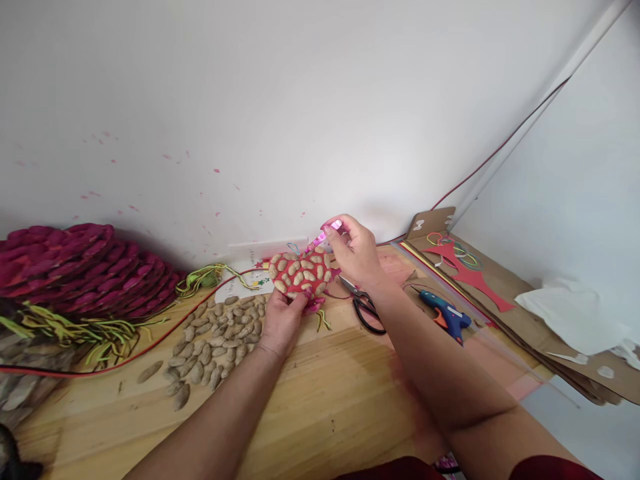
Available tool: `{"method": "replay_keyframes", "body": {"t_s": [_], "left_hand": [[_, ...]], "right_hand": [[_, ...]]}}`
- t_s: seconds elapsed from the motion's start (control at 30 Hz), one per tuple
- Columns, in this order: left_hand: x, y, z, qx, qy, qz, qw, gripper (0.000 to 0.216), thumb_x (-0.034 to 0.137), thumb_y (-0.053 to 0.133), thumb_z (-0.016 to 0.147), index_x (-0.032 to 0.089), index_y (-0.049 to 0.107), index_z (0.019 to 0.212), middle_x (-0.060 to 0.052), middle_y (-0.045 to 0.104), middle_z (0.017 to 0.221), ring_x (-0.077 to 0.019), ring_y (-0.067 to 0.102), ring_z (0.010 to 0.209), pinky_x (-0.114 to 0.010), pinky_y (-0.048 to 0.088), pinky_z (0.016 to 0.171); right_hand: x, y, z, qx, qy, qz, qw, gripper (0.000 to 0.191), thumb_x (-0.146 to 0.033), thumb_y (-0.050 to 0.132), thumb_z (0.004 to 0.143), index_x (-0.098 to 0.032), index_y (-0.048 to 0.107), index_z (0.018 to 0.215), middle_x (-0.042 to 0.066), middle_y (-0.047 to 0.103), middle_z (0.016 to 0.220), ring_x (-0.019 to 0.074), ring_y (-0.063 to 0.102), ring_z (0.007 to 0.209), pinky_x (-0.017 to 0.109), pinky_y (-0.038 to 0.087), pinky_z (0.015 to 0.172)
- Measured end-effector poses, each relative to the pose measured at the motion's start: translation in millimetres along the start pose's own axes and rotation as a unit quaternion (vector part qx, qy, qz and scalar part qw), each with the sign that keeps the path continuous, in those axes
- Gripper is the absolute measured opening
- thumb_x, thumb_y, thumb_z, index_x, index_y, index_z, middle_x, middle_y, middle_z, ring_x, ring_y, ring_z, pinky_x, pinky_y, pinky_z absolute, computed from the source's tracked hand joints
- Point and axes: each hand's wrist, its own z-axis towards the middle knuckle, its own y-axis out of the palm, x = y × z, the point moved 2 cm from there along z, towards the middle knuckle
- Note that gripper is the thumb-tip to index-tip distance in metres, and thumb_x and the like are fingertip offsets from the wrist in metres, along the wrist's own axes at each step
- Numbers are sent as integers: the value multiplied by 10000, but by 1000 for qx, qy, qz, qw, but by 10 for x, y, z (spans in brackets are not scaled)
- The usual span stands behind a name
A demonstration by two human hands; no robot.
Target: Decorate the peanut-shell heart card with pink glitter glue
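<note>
My left hand (284,320) grips the lower edge of a red craft piece (296,281) whose face is covered with whole peanuts in their shells. A light blue loop shows at its top, and yellow-green strands hang below. Pinched in the fingers of my right hand (354,250) is a slim, pink-smeared paintbrush (327,233). Its lower end meets the top edge of the craft piece; its bristles are hard to make out. Loose peanuts (220,337) lie in a heap left of my left hand. Black-handled scissors (367,310) lie beside my right forearm.
A stack of magenta peanut-covered pieces (90,270) with yellow-green fringe stands at left. A red-and-black cord (150,345) crosses the wooden table (300,407). At right are a blue glue gun (450,320), cardboard (530,333), a red cutout (475,277) and white plastic (570,313).
</note>
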Motion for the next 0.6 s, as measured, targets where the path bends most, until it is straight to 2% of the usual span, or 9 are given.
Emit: {"method": "replay_keyframes", "body": {"t_s": [0.2, 0.43, 0.6], "left_hand": [[-27, -11, 13, 4, 11, 8, 1000, 577, 359, 945, 591, 194, 666, 1069, -94, 804, 1033, -254, 790, 808, -390, 657, 732], [-36, -19, 16, 11, 28, 25, 999, 566, 363, 945, 597, 183, 703, 1077, -83, 806, 1036, -205, 760, 772, -348, 650, 734], [-8, -1, 4, 21, 34, 18, 999, 572, 336, 944, 590, 189, 707, 1090, -87, 800, 1087, -212, 758, 824, -339, 650, 722]], "right_hand": [[24, -24, 14, 17, -5, -17, 1000, 230, -442, 577, 984, -245, 679, 922, 20, 723, 886, 194, 630, 846, 327, 486, 798], [-112, 7, -20, -33, -65, -33, 997, 189, -383, 594, 993, -249, 682, 894, 14, 735, 867, 186, 654, 849, 330, 501, 862], [-101, -30, -16, -11, -71, -52, 996, 186, -377, 581, 1004, -250, 681, 913, 28, 738, 898, 199, 650, 868, 345, 498, 872]]}}
